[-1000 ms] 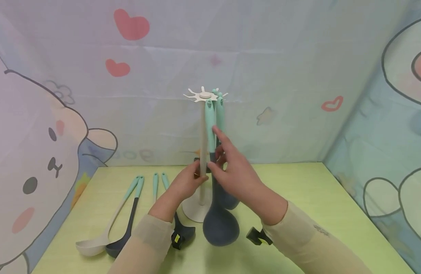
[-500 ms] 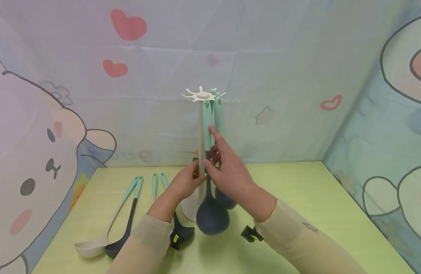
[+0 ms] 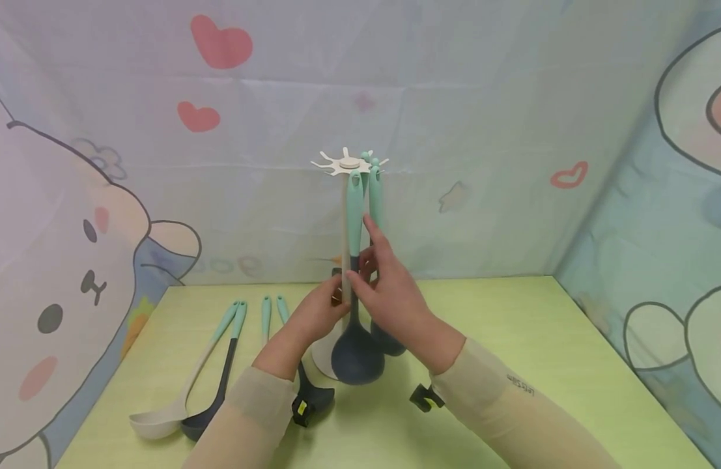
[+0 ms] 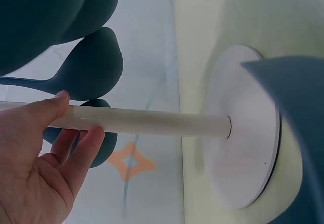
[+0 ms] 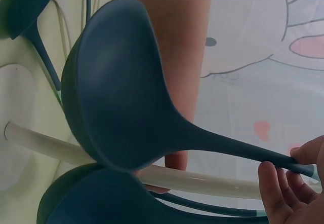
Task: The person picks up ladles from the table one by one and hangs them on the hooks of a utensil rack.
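Observation:
A white utensil stand with a round base (image 4: pixel 233 173) and hooked top (image 3: pixel 350 164) stands upright on the table. My left hand (image 3: pixel 316 311) holds the stand's pole (image 4: pixel 147 120) low down, between thumb and fingers. In front of the pole hangs a dark ladle (image 3: pixel 358 357) with a mint handle, its holed end right at the hooks. My right hand (image 3: pixel 395 293) pinches this ladle's shaft below the handle, index finger stretched up along the mint part. Close behind it, a second dark ladle (image 5: pixel 101 198) hangs from the stand, partly hidden.
Left on the table lie a cream ladle (image 3: pixel 157 422) and a dark ladle (image 3: pixel 198 425). A dark turner-like utensil (image 3: pixel 316 396) and another mint handle (image 3: pixel 266 316) lie nearer the stand, partly behind my left arm. A printed cloth (image 3: pixel 483 130) rises behind the table.
My right hand has shifted slightly left with the ladle. The ladle's bowl has swung left and back, closer to the pole. My left hand keeps its hold on the pole.

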Tool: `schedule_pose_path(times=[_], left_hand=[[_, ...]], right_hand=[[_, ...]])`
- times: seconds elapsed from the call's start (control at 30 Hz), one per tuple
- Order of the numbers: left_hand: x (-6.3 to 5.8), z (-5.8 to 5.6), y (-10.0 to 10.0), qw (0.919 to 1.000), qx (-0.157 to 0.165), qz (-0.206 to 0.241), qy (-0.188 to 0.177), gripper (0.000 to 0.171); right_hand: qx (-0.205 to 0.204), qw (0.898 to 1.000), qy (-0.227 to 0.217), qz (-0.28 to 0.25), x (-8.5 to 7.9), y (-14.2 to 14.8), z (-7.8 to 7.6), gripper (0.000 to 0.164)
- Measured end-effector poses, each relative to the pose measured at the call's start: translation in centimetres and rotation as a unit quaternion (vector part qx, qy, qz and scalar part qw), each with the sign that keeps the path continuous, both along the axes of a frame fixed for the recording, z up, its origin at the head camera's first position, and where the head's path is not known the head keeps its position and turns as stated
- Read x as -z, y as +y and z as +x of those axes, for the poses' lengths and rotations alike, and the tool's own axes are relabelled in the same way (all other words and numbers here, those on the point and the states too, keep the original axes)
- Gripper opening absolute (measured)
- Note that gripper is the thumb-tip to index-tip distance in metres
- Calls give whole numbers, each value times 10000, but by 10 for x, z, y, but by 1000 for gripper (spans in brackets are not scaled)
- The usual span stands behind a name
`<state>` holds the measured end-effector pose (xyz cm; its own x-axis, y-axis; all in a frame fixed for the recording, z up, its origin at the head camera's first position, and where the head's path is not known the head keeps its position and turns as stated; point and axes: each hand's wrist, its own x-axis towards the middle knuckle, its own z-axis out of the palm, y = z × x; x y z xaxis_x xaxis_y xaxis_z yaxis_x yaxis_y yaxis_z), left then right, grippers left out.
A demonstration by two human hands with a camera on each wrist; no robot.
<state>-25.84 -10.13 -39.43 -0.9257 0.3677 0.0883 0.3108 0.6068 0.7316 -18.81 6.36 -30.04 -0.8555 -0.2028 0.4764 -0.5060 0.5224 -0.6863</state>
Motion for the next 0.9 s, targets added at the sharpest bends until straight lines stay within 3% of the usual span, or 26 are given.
schedule_pose_path(times=[0.33, 0.9], left_hand=[[3, 0, 0, 9999, -46, 100, -27, 37], [0, 2, 2, 9998, -33, 44, 181, 32]], right_hand=[[226, 9994, -269, -52, 2, 1, 1, 70], [305, 9995, -79, -66, 21, 15, 10, 57]])
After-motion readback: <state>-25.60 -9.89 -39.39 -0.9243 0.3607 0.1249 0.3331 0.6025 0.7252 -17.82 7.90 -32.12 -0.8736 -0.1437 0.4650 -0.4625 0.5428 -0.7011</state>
